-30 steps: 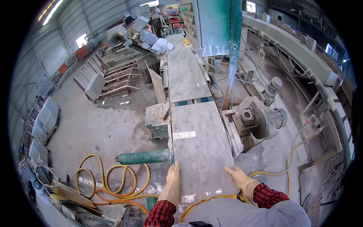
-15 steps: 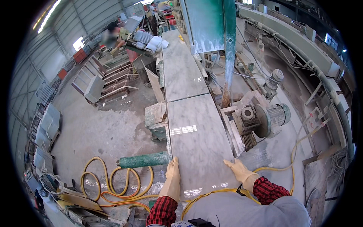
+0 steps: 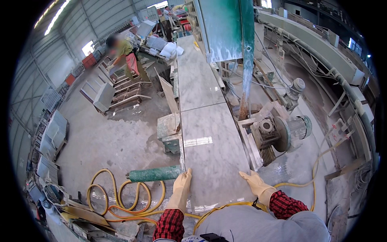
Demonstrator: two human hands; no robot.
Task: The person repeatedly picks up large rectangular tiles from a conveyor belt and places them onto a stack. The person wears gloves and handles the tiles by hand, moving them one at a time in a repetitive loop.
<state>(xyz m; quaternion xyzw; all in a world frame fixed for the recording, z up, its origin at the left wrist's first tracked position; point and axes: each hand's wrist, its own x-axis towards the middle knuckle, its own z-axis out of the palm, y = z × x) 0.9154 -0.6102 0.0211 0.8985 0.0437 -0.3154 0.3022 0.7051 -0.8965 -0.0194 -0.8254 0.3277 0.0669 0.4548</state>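
In the head view, a grey-veined, polished marble slab (image 3: 217,161) lies flat between 5 and 6 o'clock, its far edge meeting a second marble slab (image 3: 199,78) at 12 along a thin dark seam. The left hand (image 3: 182,187), in a cream glove at 6, lies against the near slab's left edge. The right hand (image 3: 256,185), gloved alike at 4 to 5, touches its right edge, fingers fairly straight; whether either hand grips cannot be told. A green roller (image 3: 155,174) juts out at 7, above the looped yellow hose (image 3: 115,187). A finned electric motor (image 3: 297,128) sits at 3. Between 10 and 11, a co-worker (image 3: 128,50) bends over a slatted rack (image 3: 127,90). Dark lettering, partly cut off, marks a white strip (image 3: 192,238) at 6.
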